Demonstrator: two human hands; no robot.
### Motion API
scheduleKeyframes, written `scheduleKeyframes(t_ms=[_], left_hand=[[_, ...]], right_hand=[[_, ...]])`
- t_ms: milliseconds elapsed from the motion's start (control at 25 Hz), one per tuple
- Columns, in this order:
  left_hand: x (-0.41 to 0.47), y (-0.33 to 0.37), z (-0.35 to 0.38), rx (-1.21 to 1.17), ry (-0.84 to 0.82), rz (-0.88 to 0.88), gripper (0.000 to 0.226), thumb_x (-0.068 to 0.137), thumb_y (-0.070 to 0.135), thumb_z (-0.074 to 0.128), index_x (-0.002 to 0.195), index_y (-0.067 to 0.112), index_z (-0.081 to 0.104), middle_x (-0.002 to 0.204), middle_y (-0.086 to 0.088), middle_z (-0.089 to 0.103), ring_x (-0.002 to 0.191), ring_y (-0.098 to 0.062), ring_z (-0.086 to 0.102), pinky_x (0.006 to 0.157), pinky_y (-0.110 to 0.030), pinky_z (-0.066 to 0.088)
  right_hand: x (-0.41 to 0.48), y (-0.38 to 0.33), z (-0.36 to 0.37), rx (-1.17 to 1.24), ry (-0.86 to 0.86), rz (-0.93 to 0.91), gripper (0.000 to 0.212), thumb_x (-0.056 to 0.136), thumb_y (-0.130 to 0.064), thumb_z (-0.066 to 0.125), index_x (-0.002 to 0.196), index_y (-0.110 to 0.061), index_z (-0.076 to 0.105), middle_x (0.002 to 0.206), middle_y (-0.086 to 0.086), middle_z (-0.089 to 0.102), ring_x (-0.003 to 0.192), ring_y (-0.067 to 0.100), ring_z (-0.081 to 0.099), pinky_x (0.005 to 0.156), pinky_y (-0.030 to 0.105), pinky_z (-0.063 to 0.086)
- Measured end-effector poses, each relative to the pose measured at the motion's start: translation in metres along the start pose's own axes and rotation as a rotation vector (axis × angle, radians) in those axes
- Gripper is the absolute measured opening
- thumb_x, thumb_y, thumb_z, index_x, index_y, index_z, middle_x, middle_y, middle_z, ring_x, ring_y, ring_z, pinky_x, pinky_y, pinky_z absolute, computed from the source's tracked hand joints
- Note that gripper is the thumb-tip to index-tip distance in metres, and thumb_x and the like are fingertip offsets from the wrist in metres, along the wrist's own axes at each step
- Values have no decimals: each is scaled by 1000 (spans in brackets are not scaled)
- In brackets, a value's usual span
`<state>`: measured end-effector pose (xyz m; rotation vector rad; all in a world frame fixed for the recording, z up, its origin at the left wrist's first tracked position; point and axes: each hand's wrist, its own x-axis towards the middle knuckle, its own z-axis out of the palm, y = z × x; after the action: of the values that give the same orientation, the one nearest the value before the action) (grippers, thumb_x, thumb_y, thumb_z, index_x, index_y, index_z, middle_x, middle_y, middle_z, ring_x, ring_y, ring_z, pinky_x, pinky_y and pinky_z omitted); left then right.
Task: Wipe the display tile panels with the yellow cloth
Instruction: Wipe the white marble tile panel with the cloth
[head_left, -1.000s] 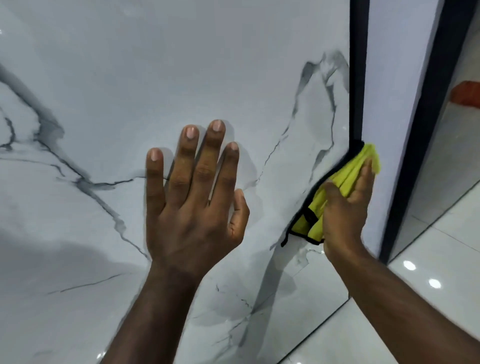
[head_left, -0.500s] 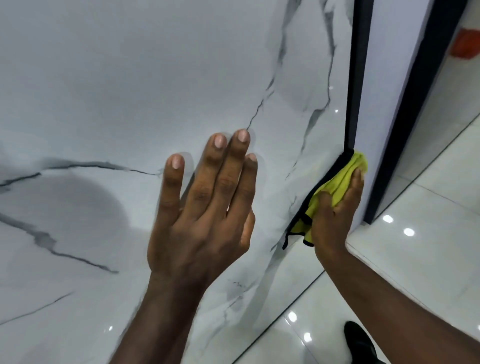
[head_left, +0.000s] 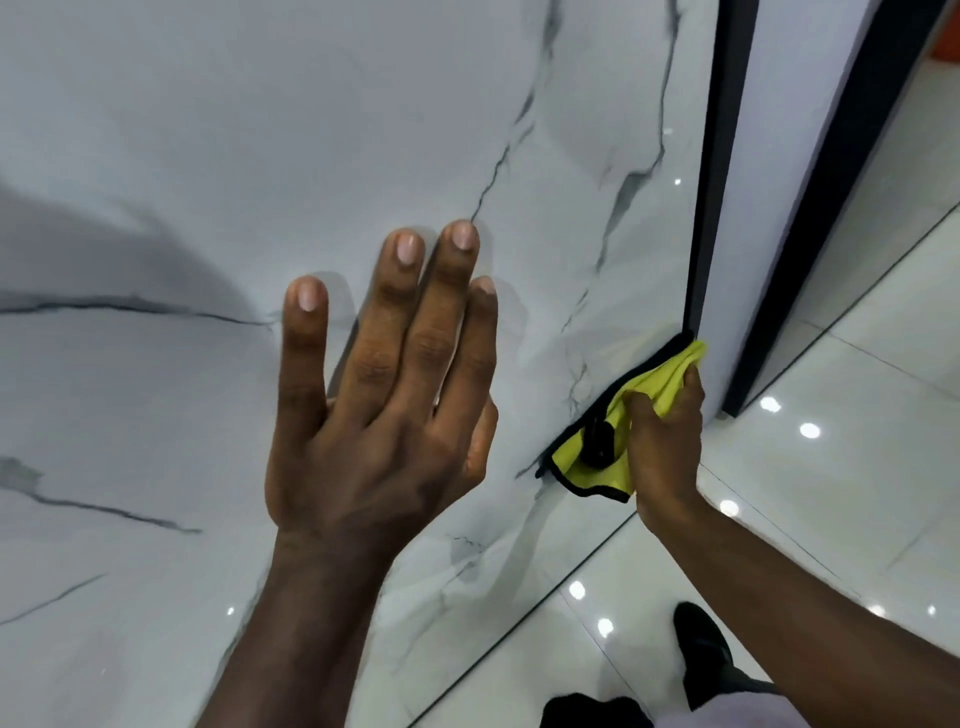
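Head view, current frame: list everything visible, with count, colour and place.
tile panel: one, white-grey with dark veins, upright, fills left and centre.
black strips: two, black, upright, either side of the pale panel.
pale panel: one, grey-white, upright, upper right.
yellow cloth: one, yellow with black hem, at the tile panel's right edge, low down.
floor tiles: several, glossy white, lower right.
shoe: one, black, on the floor, bottom right.
left hand: one, fingers straight, in front of the tile panel, centre.
right hand: one, grips the yellow cloth, right of centre.
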<state>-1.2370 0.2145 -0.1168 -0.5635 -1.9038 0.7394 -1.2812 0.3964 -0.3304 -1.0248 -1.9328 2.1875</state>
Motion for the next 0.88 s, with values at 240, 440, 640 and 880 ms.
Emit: scheduleKeyframes(t_ms=[240, 440, 640, 880], left_hand=[[1, 3, 3, 19, 32, -3, 60, 85, 24, 77, 143, 10, 72, 159, -13, 58, 150, -34, 53, 127, -61, 29], [3, 1, 4, 7, 35, -14, 61, 82, 23, 79, 141, 10, 73, 158, -13, 60, 148, -33, 54, 126, -62, 32], [6, 2, 3, -6, 26, 9, 62, 81, 24, 78, 141, 11, 73, 157, -11, 61, 148, -33, 56, 125, -61, 34], [7, 1, -1, -11, -2, 15, 62, 89, 24, 71, 149, 11, 67, 162, -11, 56, 152, -32, 51, 127, -59, 32]], right_hand=[[2, 26, 2, 19, -108, 119, 67, 90, -31, 61, 151, -47, 37, 128, -9, 53, 124, 23, 54, 103, 40, 51], [-35, 20, 4, -47, -97, -168, 85, 101, -11, 70, 168, -20, 19, 146, -12, 32, 117, -23, 36, 98, -4, 26], [-47, 13, 6, -62, -187, -14, 85, 104, -15, 61, 171, -22, 10, 157, 10, 44, 136, 23, 46, 112, 28, 38], [-65, -6, 14, 28, -89, -119, 84, 100, -11, 61, 170, -24, 14, 161, 7, 28, 154, 19, 29, 125, 36, 32]])
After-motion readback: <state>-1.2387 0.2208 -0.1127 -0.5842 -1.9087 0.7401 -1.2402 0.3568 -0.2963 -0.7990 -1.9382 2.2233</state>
